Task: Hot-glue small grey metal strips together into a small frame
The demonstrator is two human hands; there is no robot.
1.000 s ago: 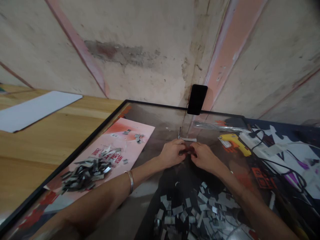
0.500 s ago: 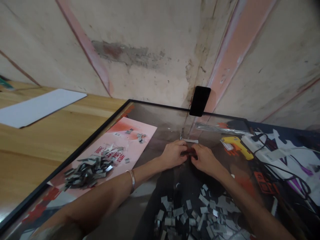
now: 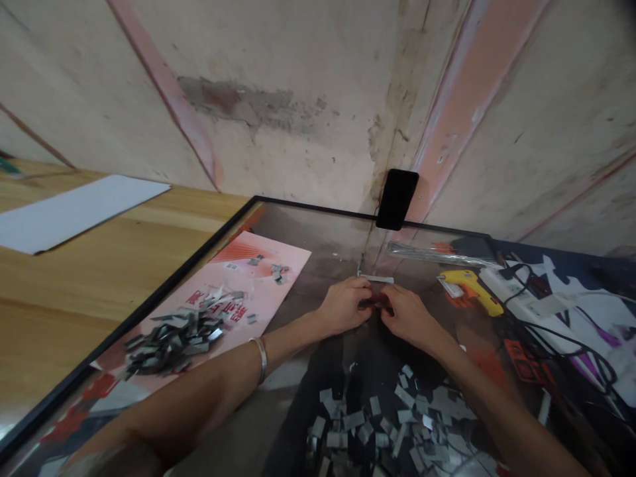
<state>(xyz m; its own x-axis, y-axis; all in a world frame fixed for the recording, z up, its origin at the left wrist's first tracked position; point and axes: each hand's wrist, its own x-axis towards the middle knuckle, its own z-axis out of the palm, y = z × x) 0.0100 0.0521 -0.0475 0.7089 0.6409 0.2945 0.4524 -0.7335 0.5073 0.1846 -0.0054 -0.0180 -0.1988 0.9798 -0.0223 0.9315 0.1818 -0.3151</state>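
pinching a small dark piece [image 3: 373,303] together, the left hand [image 3: 345,306] and right hand [image 3: 405,315] meet over the glass tabletop [image 3: 318,252]. a heap of grey clips [image 3: 171,338] on the pink sheet [image 3: 278,265] looks done; flat grey pieces [image 3: 382,424] by the forearms seem left.

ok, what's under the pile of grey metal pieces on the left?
A pink printed sheet with red characters lies under the pile of grey metal pieces and extends beyond it. The pile covers part of the print; whatever is beneath the sheet is hidden.
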